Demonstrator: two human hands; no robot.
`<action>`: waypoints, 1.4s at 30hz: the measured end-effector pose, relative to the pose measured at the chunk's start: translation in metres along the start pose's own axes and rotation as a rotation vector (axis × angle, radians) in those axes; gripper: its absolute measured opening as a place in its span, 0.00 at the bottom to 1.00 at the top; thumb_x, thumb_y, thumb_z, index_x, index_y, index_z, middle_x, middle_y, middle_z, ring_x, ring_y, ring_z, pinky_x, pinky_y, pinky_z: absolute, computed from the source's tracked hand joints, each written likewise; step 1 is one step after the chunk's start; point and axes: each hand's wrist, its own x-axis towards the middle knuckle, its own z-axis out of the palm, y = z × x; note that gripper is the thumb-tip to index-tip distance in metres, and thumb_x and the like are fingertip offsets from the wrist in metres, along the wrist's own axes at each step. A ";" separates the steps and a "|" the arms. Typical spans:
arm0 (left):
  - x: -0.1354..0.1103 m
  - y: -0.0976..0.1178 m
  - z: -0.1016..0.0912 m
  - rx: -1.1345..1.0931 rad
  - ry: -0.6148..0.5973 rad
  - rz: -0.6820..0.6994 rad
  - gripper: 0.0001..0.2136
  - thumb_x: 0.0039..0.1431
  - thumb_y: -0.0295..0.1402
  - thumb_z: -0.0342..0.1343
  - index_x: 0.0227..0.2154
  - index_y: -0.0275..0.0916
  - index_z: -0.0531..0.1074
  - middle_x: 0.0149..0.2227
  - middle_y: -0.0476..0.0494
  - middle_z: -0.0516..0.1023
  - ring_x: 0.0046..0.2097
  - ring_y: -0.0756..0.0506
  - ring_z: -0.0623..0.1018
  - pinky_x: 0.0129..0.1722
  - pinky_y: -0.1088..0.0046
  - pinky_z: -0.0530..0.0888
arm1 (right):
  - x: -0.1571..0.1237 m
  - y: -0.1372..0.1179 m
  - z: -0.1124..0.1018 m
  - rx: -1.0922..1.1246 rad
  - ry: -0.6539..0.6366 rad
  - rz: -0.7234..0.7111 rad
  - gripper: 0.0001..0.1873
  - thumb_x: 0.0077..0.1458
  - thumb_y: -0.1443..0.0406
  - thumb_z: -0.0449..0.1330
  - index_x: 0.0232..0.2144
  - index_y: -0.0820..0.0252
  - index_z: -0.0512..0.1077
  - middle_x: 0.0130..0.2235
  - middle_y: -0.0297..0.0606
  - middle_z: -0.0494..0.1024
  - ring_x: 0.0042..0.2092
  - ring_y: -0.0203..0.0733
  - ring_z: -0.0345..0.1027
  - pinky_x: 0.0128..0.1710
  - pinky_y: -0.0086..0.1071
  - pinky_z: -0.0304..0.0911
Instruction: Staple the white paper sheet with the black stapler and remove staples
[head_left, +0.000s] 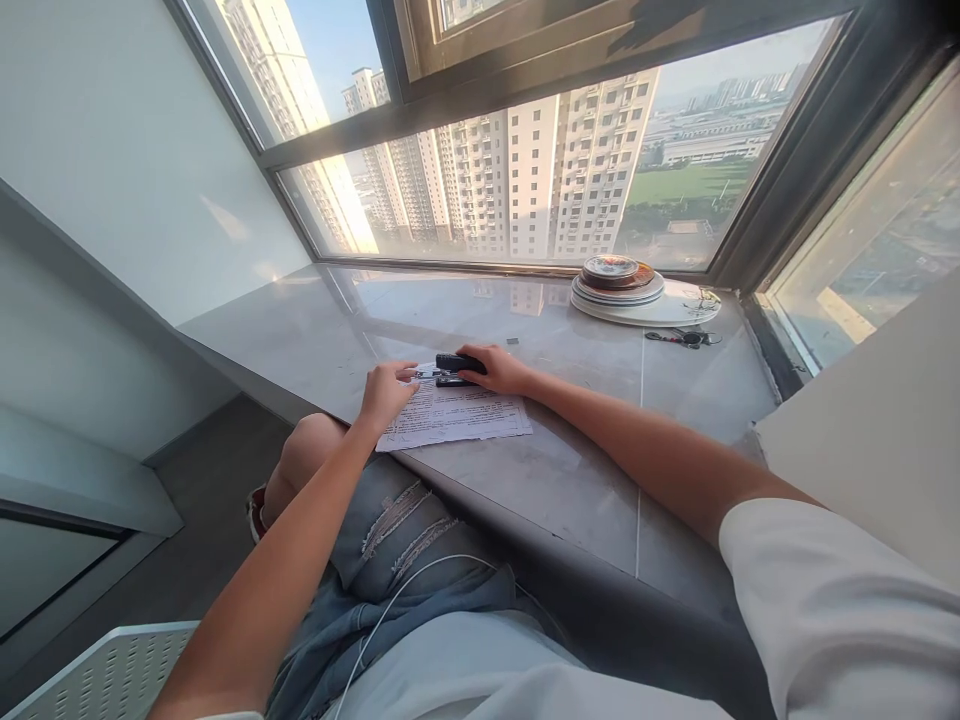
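Panel (112, 670): white, full of small holes, low at my far left, beside my leg.

Left hand (386, 392): reaching forward onto the table, knuckles up. My fingers (405, 376) are bent and close together, their tips on the far left corner of the paper. I cannot tell whether they pinch the edge or only press it down.

Paper (457, 415): a printed sheet lying flat on the table near its front edge, between my two hands. Its far edge runs under the stapler.

Stapler (456, 366): black, with a bright metal part at its left end, sitting on the far edge of the paper, just right of my left fingertips.

Right hand (499, 370): laid over the right end of the stapler from the right, fingers wrapped down and clamped on it.

Table (585, 470): pale grey stone with a glossy top, running along under the window.

Plates (619, 285): a low stack against the glass, well apart from my hands, to the far right.

Dark object (682, 338): small, lying on the table just in front of the plates; too small to make out.
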 end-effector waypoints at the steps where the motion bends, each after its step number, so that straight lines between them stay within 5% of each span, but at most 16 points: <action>1: -0.001 0.003 0.003 -0.067 -0.033 -0.026 0.23 0.48 0.25 0.66 0.50 0.39 0.80 0.41 0.40 0.86 0.44 0.38 0.83 0.47 0.61 0.78 | 0.000 0.000 0.000 0.000 -0.001 -0.002 0.18 0.64 0.55 0.58 0.50 0.60 0.72 0.42 0.42 0.81 0.40 0.44 0.71 0.41 0.33 0.60; 9: -0.002 0.029 0.029 -0.344 -0.134 -0.088 0.29 0.48 0.25 0.64 0.57 0.39 0.74 0.38 0.42 0.86 0.42 0.38 0.84 0.43 0.63 0.79 | 0.001 0.003 0.000 -0.014 -0.037 -0.018 0.18 0.65 0.54 0.55 0.49 0.60 0.69 0.41 0.42 0.79 0.39 0.44 0.69 0.39 0.33 0.60; 15: 0.008 -0.019 0.006 0.141 0.064 0.194 0.12 0.57 0.26 0.54 0.40 0.41 0.79 0.41 0.38 0.84 0.47 0.36 0.80 0.51 0.58 0.74 | -0.004 0.014 -0.030 0.017 -0.233 -0.061 0.20 0.63 0.52 0.58 0.51 0.58 0.68 0.42 0.40 0.79 0.39 0.43 0.69 0.39 0.33 0.61; 20: 0.009 -0.050 0.000 0.180 0.185 0.171 0.13 0.58 0.25 0.49 0.37 0.40 0.78 0.42 0.36 0.82 0.47 0.36 0.78 0.51 0.58 0.73 | -0.023 0.042 -0.069 0.134 -0.323 0.101 0.29 0.58 0.44 0.61 0.50 0.59 0.72 0.41 0.39 0.80 0.39 0.45 0.71 0.38 0.34 0.64; 23: 0.008 -0.059 -0.004 0.100 0.223 0.067 0.13 0.58 0.25 0.49 0.36 0.41 0.78 0.40 0.38 0.82 0.41 0.38 0.78 0.47 0.61 0.74 | -0.030 0.064 -0.077 0.189 -0.016 0.237 0.32 0.65 0.41 0.47 0.45 0.60 0.77 0.43 0.45 0.81 0.41 0.47 0.73 0.38 0.38 0.68; 26: 0.007 -0.068 -0.010 0.012 0.253 -0.019 0.11 0.56 0.26 0.51 0.34 0.43 0.78 0.37 0.41 0.82 0.39 0.40 0.78 0.44 0.63 0.75 | -0.033 0.082 -0.076 0.009 0.282 0.312 0.27 0.63 0.45 0.51 0.37 0.58 0.80 0.42 0.48 0.82 0.41 0.51 0.74 0.43 0.46 0.70; 32: 0.007 -0.074 -0.014 -0.220 0.360 -0.137 0.08 0.51 0.27 0.53 0.30 0.42 0.76 0.34 0.42 0.81 0.42 0.40 0.79 0.45 0.64 0.74 | -0.033 0.087 -0.065 -0.031 -0.097 0.185 0.15 0.58 0.57 0.61 0.44 0.52 0.83 0.55 0.44 0.80 0.55 0.58 0.75 0.59 0.53 0.66; 38: 0.005 -0.071 -0.024 -0.763 0.410 -0.253 0.08 0.46 0.28 0.54 0.30 0.39 0.74 0.38 0.42 0.79 0.44 0.44 0.77 0.46 0.67 0.75 | -0.006 0.068 -0.031 -0.072 -0.243 0.108 0.31 0.59 0.58 0.61 0.63 0.54 0.69 0.64 0.46 0.71 0.65 0.60 0.65 0.66 0.58 0.57; 42: 0.005 -0.074 -0.036 -0.892 0.427 -0.311 0.06 0.43 0.25 0.53 0.27 0.39 0.69 0.34 0.41 0.77 0.38 0.46 0.78 0.42 0.67 0.77 | 0.030 0.054 0.002 -0.070 -0.383 0.041 0.38 0.59 0.55 0.61 0.69 0.51 0.59 0.68 0.43 0.65 0.67 0.59 0.62 0.71 0.59 0.48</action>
